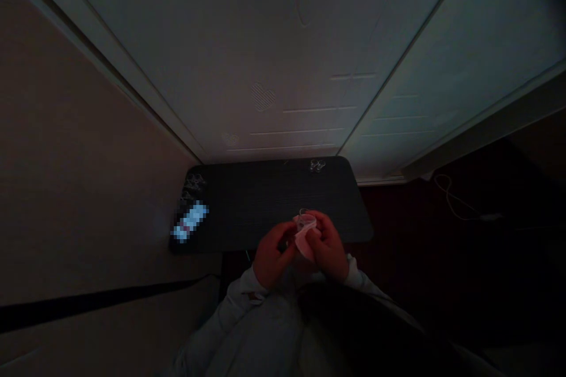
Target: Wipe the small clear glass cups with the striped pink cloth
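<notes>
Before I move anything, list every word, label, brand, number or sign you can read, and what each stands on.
No text is readable.
Bright, blue-white oblong screen: pixelated, illegible.
Soft, pink, cloth-like piece: too dim and small to make out any lettering.
Pale, embossed upright panel: raised hearts and straight lines, no letters or numbers visible.

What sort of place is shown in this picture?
Probably a dimly lit room in a home: a dark table stands beside pale panels, one decorated with raised heart shapes.
</notes>
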The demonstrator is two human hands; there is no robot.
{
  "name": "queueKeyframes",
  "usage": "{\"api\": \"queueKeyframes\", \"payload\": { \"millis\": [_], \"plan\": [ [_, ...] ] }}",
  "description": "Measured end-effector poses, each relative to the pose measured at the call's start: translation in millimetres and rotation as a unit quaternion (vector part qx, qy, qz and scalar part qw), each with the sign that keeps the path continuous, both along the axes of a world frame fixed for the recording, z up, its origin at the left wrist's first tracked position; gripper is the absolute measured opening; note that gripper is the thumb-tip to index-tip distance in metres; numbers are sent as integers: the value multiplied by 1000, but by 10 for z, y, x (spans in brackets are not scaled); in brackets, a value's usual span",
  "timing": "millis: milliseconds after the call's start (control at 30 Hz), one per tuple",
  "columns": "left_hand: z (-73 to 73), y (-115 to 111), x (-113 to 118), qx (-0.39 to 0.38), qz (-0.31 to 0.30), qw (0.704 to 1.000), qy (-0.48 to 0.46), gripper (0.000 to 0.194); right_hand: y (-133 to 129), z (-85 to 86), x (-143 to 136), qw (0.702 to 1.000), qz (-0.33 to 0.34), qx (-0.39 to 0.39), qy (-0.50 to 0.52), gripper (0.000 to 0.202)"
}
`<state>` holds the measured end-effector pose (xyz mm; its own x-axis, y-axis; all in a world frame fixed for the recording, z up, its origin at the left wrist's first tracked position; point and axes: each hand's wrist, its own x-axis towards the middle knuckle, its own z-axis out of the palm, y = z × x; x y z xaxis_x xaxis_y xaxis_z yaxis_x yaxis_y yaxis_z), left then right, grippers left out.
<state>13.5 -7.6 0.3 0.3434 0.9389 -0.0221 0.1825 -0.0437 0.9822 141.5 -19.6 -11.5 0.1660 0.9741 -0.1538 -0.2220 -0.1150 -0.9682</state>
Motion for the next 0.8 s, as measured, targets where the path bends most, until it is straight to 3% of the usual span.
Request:
{"api": "queueKeyframes", "payload": {
  "millis": [133, 267, 567, 800],
  "plan": [
    [19, 28, -20, 99, -25, 991, 91, 28, 27, 75, 33, 997, -31, -37, 52, 32],
    [28, 36, -41, 132, -43, 983, 119, 31, 31, 101, 62, 994, -38, -64, 79, 35],
    [76, 89, -105, 126, -66, 984, 110, 30, 47, 55, 88, 989, -60, -87, 103, 38],
    [139, 131, -169, 96, -86, 989, 76, 26, 41, 26, 114, 994, -18, -62, 93, 37]
  ]
}}
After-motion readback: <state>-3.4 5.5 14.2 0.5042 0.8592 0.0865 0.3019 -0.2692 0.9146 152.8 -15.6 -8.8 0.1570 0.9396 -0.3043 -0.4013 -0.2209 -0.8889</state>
